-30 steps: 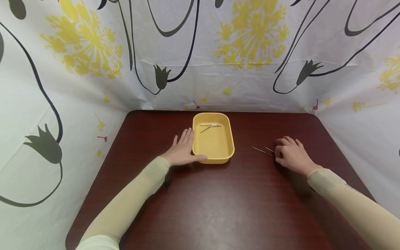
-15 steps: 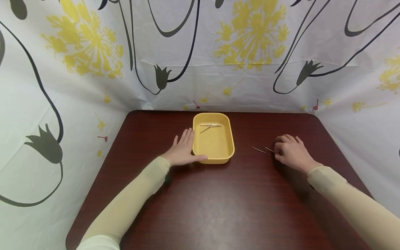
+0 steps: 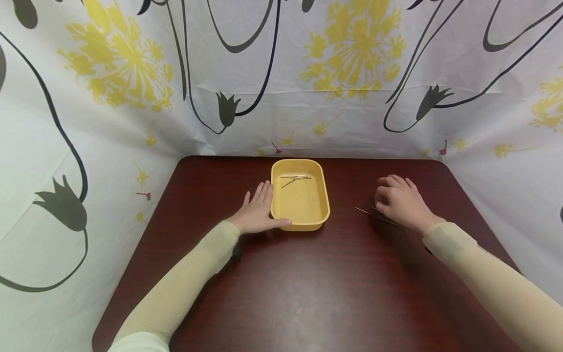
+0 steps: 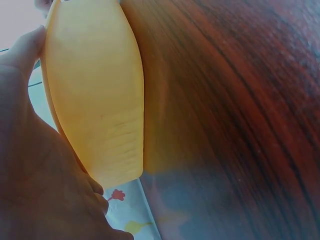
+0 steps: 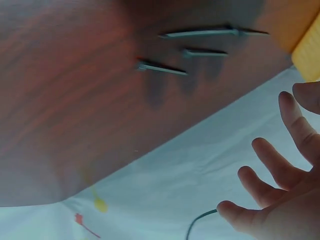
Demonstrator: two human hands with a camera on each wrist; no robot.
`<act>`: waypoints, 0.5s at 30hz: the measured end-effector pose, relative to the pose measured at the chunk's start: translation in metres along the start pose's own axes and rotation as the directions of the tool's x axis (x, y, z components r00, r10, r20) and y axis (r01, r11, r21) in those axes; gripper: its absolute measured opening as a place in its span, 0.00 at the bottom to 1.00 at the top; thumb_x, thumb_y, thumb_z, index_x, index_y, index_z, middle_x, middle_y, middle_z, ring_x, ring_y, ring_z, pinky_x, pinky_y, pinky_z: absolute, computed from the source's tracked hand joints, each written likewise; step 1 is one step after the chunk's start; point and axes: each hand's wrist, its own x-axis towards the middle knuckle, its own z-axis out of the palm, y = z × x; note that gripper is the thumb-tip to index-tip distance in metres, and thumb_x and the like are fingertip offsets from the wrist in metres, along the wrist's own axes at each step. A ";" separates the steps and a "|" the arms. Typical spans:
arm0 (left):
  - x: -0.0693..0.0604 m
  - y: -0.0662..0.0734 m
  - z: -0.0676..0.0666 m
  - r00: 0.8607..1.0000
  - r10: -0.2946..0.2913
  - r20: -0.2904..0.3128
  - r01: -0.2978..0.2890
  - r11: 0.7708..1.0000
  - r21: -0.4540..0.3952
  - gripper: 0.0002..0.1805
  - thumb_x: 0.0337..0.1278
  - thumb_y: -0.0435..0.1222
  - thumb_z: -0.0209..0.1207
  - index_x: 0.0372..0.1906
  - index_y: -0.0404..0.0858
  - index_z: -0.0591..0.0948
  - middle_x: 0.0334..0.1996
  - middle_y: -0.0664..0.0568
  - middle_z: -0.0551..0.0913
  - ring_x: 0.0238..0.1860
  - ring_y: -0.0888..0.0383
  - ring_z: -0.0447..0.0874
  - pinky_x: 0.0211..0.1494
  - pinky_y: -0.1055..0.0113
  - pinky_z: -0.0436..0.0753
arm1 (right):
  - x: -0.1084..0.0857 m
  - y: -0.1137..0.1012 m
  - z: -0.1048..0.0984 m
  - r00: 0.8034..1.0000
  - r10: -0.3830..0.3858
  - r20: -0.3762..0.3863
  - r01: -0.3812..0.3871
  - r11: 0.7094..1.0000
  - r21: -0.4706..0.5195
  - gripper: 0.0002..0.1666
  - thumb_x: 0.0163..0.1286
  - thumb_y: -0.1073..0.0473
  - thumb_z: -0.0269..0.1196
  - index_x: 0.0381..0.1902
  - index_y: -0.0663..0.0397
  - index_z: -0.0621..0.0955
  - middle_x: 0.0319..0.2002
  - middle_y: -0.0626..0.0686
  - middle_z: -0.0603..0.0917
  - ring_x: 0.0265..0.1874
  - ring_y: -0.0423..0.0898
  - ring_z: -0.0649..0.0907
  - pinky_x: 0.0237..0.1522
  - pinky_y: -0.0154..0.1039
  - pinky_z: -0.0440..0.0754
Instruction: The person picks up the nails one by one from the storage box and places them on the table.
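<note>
My left hand rests along the left side of a yellow plastic tray, its thumb over the near rim. In the left wrist view the left hand lies against the rim of the tray. Several nails lie inside at the tray's far end. My right hand hovers just above loose nails on the table, right of the tray. In the right wrist view its fingers are spread and loosely bent; I see nothing between them. Several nails lie apart from the right hand.
The dark red-brown table has rounded corners. A white patterned curtain hangs behind it and along both sides. The table's far edge is close behind the tray.
My right hand has lifted off the nails and shifted left and away from me, uncovering more of a nail. My left hand and the tray have stayed put.
</note>
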 end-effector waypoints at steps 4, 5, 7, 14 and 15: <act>0.000 0.001 -0.001 1.000 -0.006 -0.010 0.006 1.000 -0.002 0.77 0.37 0.85 0.46 0.81 0.39 0.34 0.81 0.46 0.31 0.79 0.52 0.25 0.75 0.40 0.39 | 0.014 -0.010 -0.005 1.000 -0.010 -0.017 0.010 1.000 0.007 0.02 0.60 0.58 0.68 0.30 0.44 0.83 0.61 0.60 0.76 0.67 0.62 0.66 0.63 0.75 0.55; 0.000 0.000 -0.001 1.000 -0.005 -0.011 0.005 1.000 -0.001 0.77 0.37 0.85 0.46 0.81 0.39 0.34 0.81 0.46 0.31 0.79 0.53 0.25 0.75 0.39 0.40 | 0.017 -0.012 -0.006 1.000 -0.010 -0.019 0.010 1.000 0.007 0.02 0.60 0.58 0.68 0.30 0.44 0.84 0.61 0.60 0.76 0.67 0.62 0.66 0.63 0.74 0.54; 0.000 0.001 -0.001 1.000 -0.004 -0.015 0.004 1.000 0.002 0.77 0.37 0.85 0.46 0.81 0.38 0.35 0.81 0.46 0.32 0.80 0.52 0.26 0.75 0.39 0.40 | 0.024 -0.017 -0.007 1.000 -0.014 -0.028 0.014 1.000 0.009 0.02 0.60 0.58 0.68 0.31 0.45 0.84 0.61 0.60 0.76 0.68 0.62 0.66 0.63 0.74 0.54; 0.000 0.000 0.001 1.000 0.001 -0.018 -0.001 1.000 0.007 0.77 0.38 0.85 0.46 0.81 0.37 0.36 0.81 0.46 0.32 0.80 0.51 0.27 0.75 0.38 0.40 | 0.044 -0.029 -0.008 0.997 -0.041 -0.062 0.043 0.999 0.023 0.02 0.59 0.59 0.68 0.31 0.45 0.85 0.61 0.60 0.76 0.67 0.62 0.67 0.63 0.72 0.56; 0.000 0.001 0.001 1.000 0.000 -0.017 0.000 1.000 0.008 0.77 0.38 0.85 0.45 0.81 0.37 0.36 0.81 0.46 0.32 0.80 0.51 0.27 0.75 0.38 0.41 | 0.047 -0.031 -0.008 0.997 -0.045 -0.066 0.046 0.999 0.022 0.02 0.59 0.59 0.67 0.31 0.45 0.85 0.61 0.60 0.77 0.67 0.62 0.67 0.63 0.72 0.57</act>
